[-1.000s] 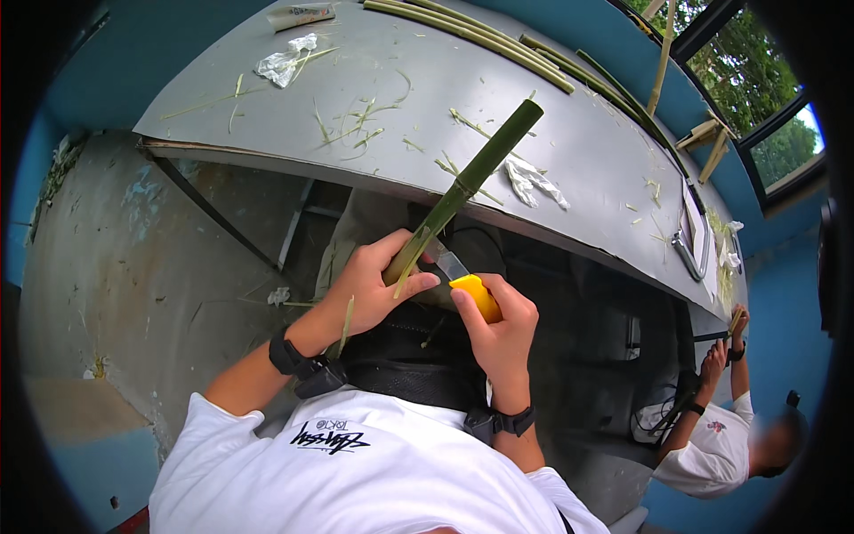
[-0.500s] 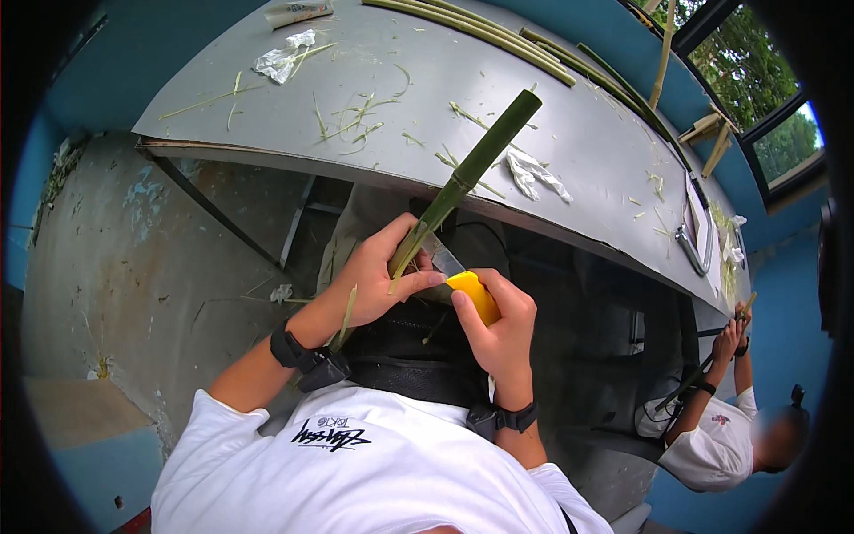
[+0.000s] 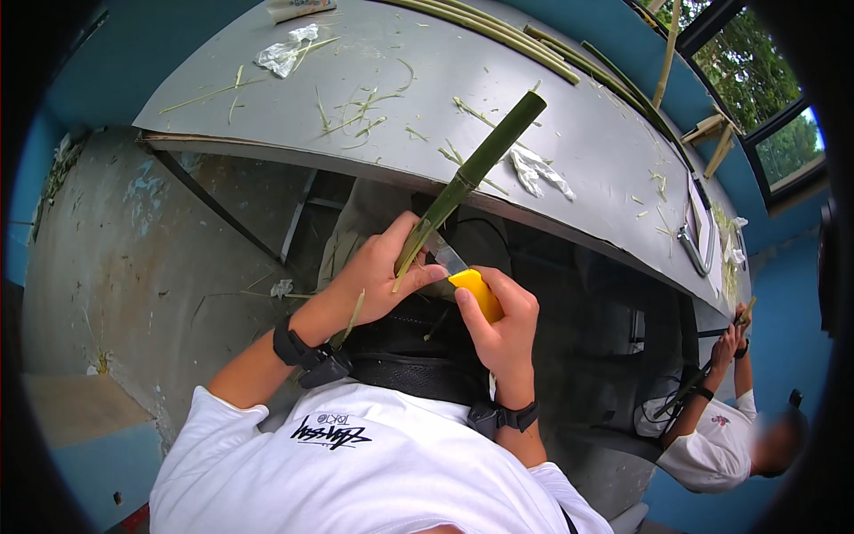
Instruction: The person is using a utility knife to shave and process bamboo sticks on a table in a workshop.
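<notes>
A green bamboo stalk (image 3: 489, 149) slants up and to the right over the near edge of the table. My left hand (image 3: 378, 276) is closed round its lower end, where the wall looks split or shaved to a thin strip. My right hand (image 3: 503, 320) grips a utility knife (image 3: 476, 292) by its yellow handle. The blade (image 3: 445, 254) lies against the right side of the bamboo, close to my left thumb and fingers; its tip is hidden behind the stalk. A thin green sliver (image 3: 358, 307) stands by my left wrist.
The grey table (image 3: 267, 107) carries bamboo shavings (image 3: 360, 116), crumpled tissues (image 3: 538, 171) and, along the far edge, long bamboo poles (image 3: 498, 40). A saw frame (image 3: 698, 249) lies at the right. Beyond it, another person (image 3: 712, 436) sits handling a strip.
Very little differs. The bamboo, the knife and both my hands sit slightly further right in view, with my grips unchanged.
</notes>
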Motion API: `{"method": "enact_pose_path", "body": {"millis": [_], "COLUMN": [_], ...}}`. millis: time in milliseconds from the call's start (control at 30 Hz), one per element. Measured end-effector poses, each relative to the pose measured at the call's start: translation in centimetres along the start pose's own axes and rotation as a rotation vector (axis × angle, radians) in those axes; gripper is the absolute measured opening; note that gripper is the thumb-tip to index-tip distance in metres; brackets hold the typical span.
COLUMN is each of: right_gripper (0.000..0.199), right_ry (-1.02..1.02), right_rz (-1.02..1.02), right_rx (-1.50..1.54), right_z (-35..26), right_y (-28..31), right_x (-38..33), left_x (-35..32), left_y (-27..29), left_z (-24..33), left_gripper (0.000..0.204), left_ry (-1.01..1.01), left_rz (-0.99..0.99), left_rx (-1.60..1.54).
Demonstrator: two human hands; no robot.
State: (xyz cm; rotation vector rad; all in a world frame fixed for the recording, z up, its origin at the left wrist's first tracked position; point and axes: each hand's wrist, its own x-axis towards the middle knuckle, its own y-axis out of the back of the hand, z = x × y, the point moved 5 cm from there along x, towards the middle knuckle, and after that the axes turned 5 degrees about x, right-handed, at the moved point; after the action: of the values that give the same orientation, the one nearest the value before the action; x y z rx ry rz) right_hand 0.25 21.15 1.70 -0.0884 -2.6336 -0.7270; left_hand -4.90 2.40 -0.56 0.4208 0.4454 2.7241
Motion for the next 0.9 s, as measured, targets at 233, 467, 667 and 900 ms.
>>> {"method": "enact_pose_path", "body": {"millis": [233,467,667,900], "right_gripper": [0.023,0.025,0.027,0.026], "right_ry": [0.065,0.111,0.080,0.113], "right_rz": [0.009,0.018,0.081,0.159], "right_rx": [-0.061,-0.086,-0.040,-0.043], "right_z": [-0.6,-0.7,-1.2,-1.0], "right_y": [0.3,-0.1,-0.5,-0.8], "right_x": [0.3,0.2,0.2,0.3], "left_x": [-0.1,-0.1,-0.2,0.0], "left_y": [0.3,1.0,0.9,0.9], "left_z": [-0.1,0.4,0.9,0.4], "left_gripper": [0.040,0.039,0.043,0.052], "left_ry": [0.027,-0.004,-0.040,0.083], "left_rz": [0.062,0.107,0.192,0.181], "left_rx": [0.132,0.265,0.291,0.301]}}
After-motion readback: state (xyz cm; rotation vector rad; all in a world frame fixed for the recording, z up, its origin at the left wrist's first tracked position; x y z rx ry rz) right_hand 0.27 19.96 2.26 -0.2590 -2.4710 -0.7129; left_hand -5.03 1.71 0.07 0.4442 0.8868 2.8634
